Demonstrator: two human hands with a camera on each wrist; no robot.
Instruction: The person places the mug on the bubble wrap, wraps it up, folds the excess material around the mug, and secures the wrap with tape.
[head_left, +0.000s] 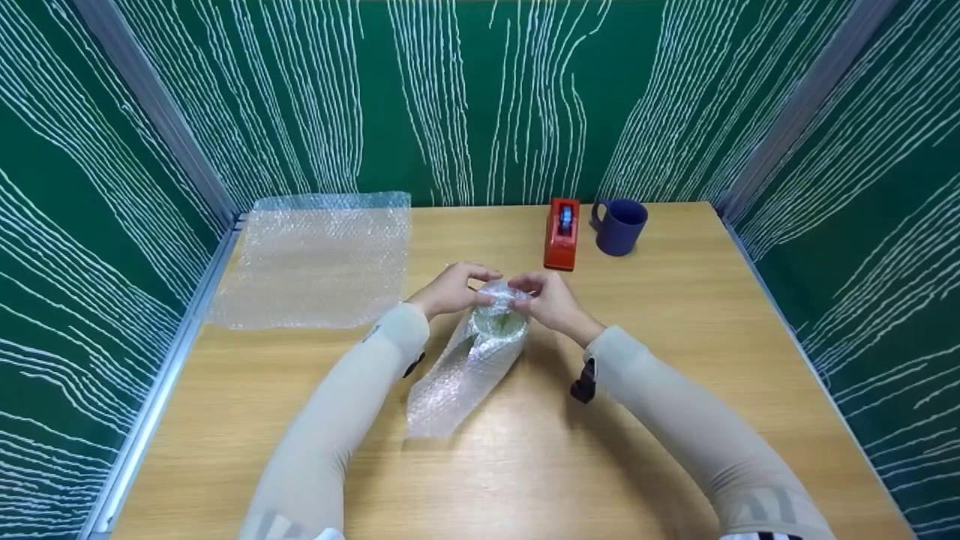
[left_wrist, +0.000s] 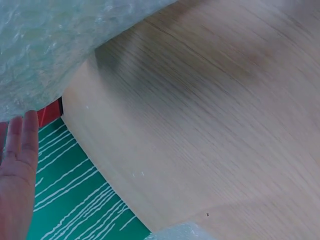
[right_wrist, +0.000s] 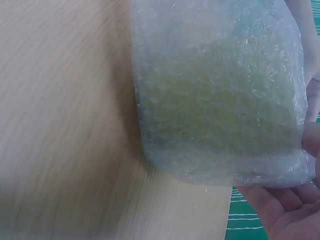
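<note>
A sheet of bubble wrap [head_left: 469, 375] is folded around a yellowish-green, rounded thing [head_left: 501, 324] whose kind the wrap blurs. Its long loose end trails toward the front left of the table. At the far end, my left hand [head_left: 459, 289] holds the bubble wrap's edge between thumb and fingers. Opposite it, my right hand [head_left: 551, 301] pinches the same edge from the right. The right wrist view shows the wrapped bundle [right_wrist: 220, 105] close up, with fingers at its end. In the left wrist view, fingertips [left_wrist: 30, 120] touch the wrap's underside.
Another bubble wrap sheet [head_left: 322, 262] lies flat at the back left. Behind my right hand stands a red tape dispenser [head_left: 561, 240], with a dark blue mug [head_left: 621, 227] to its right. Green walls with white streaks [head_left: 480, 105] bound the wooden table [head_left: 675, 315].
</note>
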